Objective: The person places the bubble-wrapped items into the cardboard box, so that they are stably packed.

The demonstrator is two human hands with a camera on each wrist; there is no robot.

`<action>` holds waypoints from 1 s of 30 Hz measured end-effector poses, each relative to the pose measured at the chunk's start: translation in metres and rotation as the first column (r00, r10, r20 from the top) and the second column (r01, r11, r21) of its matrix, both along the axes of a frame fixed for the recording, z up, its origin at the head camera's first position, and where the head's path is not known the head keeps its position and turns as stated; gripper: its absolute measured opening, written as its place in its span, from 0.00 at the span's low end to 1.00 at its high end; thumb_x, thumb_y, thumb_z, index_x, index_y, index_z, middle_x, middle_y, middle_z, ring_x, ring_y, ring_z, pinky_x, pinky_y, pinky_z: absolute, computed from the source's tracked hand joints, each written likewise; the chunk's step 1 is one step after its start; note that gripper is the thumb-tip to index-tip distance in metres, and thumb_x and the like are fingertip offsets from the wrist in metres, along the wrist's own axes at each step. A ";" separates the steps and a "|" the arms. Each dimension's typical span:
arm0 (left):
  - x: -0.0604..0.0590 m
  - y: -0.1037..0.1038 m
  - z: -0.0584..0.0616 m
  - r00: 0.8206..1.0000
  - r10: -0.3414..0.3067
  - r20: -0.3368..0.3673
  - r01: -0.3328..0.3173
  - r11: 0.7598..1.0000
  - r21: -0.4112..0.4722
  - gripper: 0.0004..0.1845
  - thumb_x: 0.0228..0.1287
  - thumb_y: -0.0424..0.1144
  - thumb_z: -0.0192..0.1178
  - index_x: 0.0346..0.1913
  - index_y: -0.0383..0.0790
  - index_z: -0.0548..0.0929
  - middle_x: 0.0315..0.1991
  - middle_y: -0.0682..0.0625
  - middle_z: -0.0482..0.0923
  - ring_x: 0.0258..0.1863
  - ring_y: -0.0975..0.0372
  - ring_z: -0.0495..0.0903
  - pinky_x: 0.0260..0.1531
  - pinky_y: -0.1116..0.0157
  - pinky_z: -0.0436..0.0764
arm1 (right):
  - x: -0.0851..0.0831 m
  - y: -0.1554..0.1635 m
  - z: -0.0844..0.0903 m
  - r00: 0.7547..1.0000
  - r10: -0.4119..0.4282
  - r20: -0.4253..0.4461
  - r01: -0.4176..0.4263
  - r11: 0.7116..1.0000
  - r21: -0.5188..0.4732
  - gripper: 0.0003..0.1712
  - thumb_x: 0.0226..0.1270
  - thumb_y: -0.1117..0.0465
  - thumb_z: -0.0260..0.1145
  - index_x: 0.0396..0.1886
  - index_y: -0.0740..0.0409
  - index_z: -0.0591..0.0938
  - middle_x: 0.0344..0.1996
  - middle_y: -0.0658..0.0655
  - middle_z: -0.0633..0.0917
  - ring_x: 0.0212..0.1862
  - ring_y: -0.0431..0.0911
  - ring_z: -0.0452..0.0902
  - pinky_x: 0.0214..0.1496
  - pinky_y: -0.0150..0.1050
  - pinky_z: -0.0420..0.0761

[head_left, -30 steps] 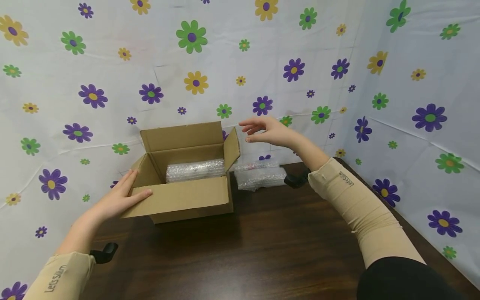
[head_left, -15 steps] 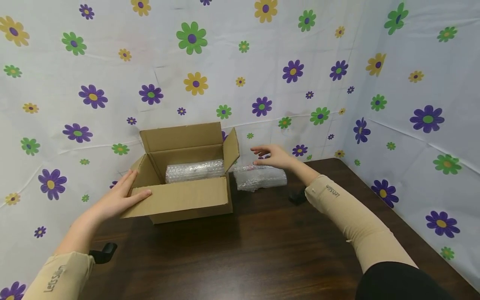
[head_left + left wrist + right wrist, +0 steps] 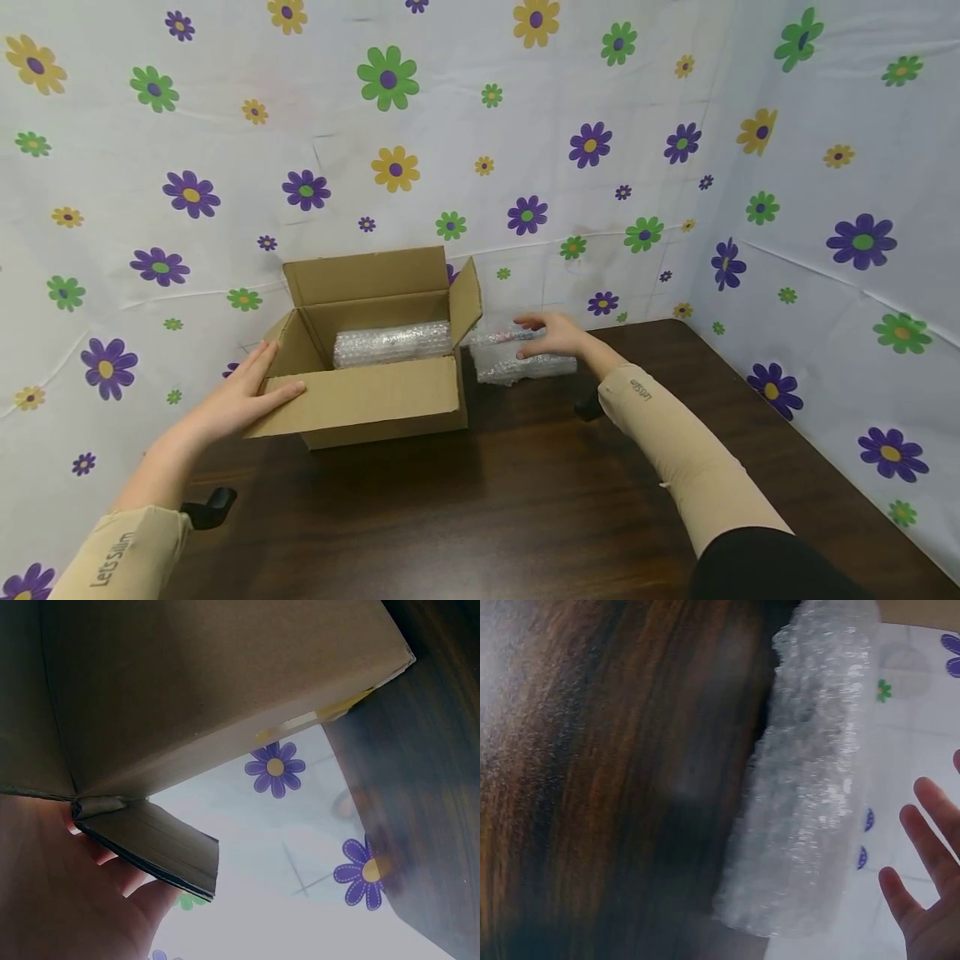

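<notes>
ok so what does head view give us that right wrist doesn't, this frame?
Head only: the open cardboard box with a bubble-wrapped bundle inside, the left hand resting on the box's left flap, and the flowered backdrop all round.

Right wrist only: a close look at the wrap's bubbled surface, and the fingers spread and apart from it, with a gap between.

Both: the right hand, the bubble-wrapped bundle on the table beside the box, the dark wooden table.
</notes>
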State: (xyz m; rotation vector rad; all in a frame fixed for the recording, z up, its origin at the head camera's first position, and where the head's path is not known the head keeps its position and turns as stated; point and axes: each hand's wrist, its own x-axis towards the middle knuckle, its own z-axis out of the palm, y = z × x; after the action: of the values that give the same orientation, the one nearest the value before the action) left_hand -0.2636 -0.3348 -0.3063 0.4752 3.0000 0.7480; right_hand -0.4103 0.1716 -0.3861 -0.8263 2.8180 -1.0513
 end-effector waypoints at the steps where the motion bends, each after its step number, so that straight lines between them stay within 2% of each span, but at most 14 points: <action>1: 0.000 0.000 0.000 1.000 0.001 -0.001 -0.001 1.000 0.000 0.51 0.68 0.58 0.54 0.76 0.30 0.37 0.74 0.29 0.30 0.72 0.36 0.33 0.60 0.29 0.44 | -0.001 -0.001 -0.002 1.000 -0.005 0.008 0.005 1.000 0.012 0.46 0.52 0.46 0.76 0.69 0.58 0.71 0.62 0.63 0.76 0.62 0.58 0.70 0.59 0.56 0.73; 8: 0.001 -0.001 0.001 1.000 0.000 -0.001 0.000 1.000 -0.008 0.51 0.68 0.58 0.54 0.76 0.30 0.38 0.75 0.29 0.29 0.73 0.37 0.32 0.61 0.30 0.44 | -0.006 -0.009 -0.014 0.997 -0.037 0.067 0.035 0.999 0.041 0.46 0.51 0.45 0.76 0.69 0.55 0.71 0.60 0.65 0.76 0.62 0.59 0.70 0.61 0.56 0.71; 13: 0.001 -0.001 0.001 1.000 -0.001 -0.003 0.001 1.000 -0.005 0.51 0.69 0.58 0.54 0.76 0.30 0.37 0.75 0.30 0.29 0.73 0.38 0.31 0.62 0.31 0.44 | -0.007 -0.016 -0.021 0.997 -0.031 0.065 0.029 0.999 0.034 0.45 0.50 0.48 0.78 0.67 0.56 0.73 0.60 0.64 0.77 0.62 0.59 0.70 0.62 0.56 0.70; 19: 0.001 0.002 -0.005 1.000 -0.002 0.018 0.002 1.000 0.003 0.52 0.68 0.58 0.54 0.76 0.30 0.37 0.75 0.30 0.29 0.73 0.37 0.32 0.61 0.31 0.44 | -0.009 -0.017 -0.030 0.997 -0.032 0.076 0.028 0.999 0.044 0.43 0.50 0.50 0.79 0.66 0.57 0.74 0.60 0.62 0.78 0.62 0.56 0.72 0.62 0.53 0.72; 23: 0.001 0.001 -0.005 1.000 0.007 0.003 -0.007 1.000 0.012 0.51 0.68 0.58 0.54 0.76 0.30 0.38 0.75 0.30 0.30 0.72 0.35 0.34 0.61 0.30 0.44 | -0.011 -0.018 -0.033 0.999 -0.023 0.048 0.021 0.998 0.054 0.41 0.50 0.51 0.79 0.64 0.57 0.77 0.61 0.61 0.77 0.62 0.56 0.71 0.62 0.53 0.71; 30: 0.000 0.001 0.000 1.000 0.010 0.001 -0.010 1.000 0.006 0.51 0.68 0.58 0.54 0.76 0.30 0.37 0.75 0.30 0.30 0.72 0.35 0.34 0.61 0.30 0.44 | -0.016 -0.018 -0.037 0.999 -0.051 0.004 0.050 0.986 0.162 0.40 0.51 0.51 0.78 0.65 0.52 0.77 0.64 0.61 0.73 0.66 0.58 0.65 0.66 0.56 0.65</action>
State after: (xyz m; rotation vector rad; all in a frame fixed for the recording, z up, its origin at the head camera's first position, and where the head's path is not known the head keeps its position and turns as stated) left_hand -0.2640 -0.3343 -0.3067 0.4596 3.0023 0.7584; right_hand -0.4260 0.1533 -0.4234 -0.7376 2.8840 -0.8150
